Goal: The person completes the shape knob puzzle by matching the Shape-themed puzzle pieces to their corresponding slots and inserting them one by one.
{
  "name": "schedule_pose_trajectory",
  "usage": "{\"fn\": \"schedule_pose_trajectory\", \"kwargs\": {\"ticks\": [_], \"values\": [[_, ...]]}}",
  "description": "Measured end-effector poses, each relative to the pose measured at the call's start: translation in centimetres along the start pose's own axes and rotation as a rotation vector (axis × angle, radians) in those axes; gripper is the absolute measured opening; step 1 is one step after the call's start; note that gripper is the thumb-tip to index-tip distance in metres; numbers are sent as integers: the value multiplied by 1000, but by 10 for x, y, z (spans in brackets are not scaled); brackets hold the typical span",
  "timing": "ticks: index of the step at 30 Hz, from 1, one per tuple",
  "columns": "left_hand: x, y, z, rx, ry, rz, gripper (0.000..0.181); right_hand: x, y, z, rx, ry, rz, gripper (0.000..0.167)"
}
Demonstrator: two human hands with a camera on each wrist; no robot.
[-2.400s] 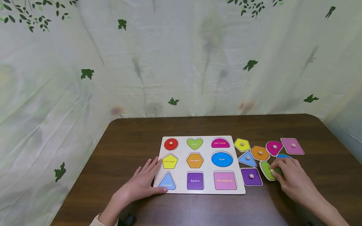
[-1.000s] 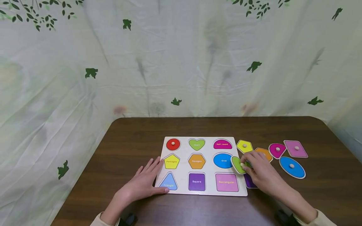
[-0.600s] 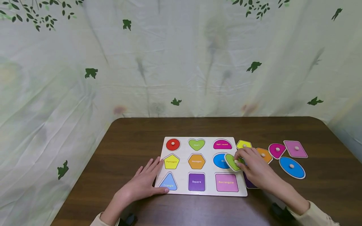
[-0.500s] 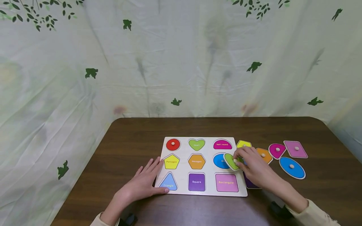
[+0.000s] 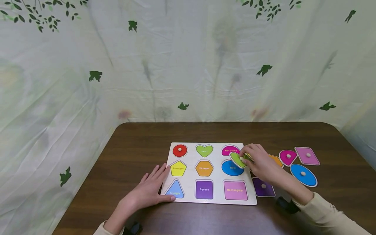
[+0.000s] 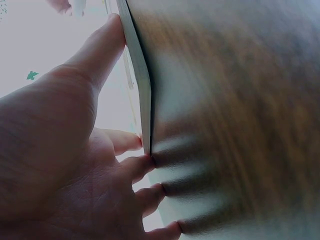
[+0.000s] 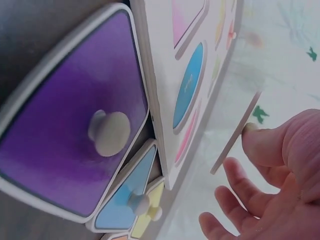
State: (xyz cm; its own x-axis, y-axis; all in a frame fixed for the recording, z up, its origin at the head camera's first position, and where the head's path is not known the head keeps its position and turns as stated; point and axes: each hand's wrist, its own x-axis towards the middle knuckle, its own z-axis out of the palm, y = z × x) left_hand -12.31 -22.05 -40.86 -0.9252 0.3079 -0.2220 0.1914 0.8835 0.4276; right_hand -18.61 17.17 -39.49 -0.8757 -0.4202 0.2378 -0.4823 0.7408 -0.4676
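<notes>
A white shape puzzle board [image 5: 189, 182] lies on the table, with a red knobbed circle [image 5: 176, 151] in its top left recess. My left hand [image 5: 147, 190] lies at the board's left side, fingers fairly straight, thumb on its near left corner. In the left wrist view, the fingertips meet the table next to the board edge [image 6: 145, 107]. Thumb and fingers of my right hand [image 5: 261, 164] pinch a green knobbed piece [image 5: 235, 159], its far side partly hidden. That piece is tilted and raised over the board, between the half-round and oval recesses.
Right of the board lie a purple square [image 5: 258, 185], an orange hexagon [image 5: 275, 159], a magenta piece [image 5: 285, 160], a pink rectangle [image 5: 302, 155] and a blue oval [image 5: 309, 178]. The right wrist view also shows a blue triangle [image 7: 117, 207] and a yellow piece [image 7: 154, 196].
My right hand has brought the green piece leftward from the loose pieces to above the board, then farther from me in the last half second. My left hand has stayed put.
</notes>
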Motion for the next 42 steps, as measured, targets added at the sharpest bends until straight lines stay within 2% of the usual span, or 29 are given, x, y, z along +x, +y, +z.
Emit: {"fn": "schedule_pose_trajectory", "kwargs": {"ticks": [10,17,20,30,36,42], "values": [[0,-1,2,8,6,15,109,21,-2,11,27,-20,17,17],[1,-2,1,10,3,11,109,34,-6,17,-12,39,-2,17],[1,-2,1,10,1,8,109,38,-7,19,-5,40,-18,17],[2,-1,2,15,0,3,110,53,-9,32,31,13,-76,14],[2,-1,1,18,0,-5,110,62,-12,34,120,-14,-52,13],[1,0,1,12,-1,-5,110,69,-16,37,116,-53,-65,11]]}}
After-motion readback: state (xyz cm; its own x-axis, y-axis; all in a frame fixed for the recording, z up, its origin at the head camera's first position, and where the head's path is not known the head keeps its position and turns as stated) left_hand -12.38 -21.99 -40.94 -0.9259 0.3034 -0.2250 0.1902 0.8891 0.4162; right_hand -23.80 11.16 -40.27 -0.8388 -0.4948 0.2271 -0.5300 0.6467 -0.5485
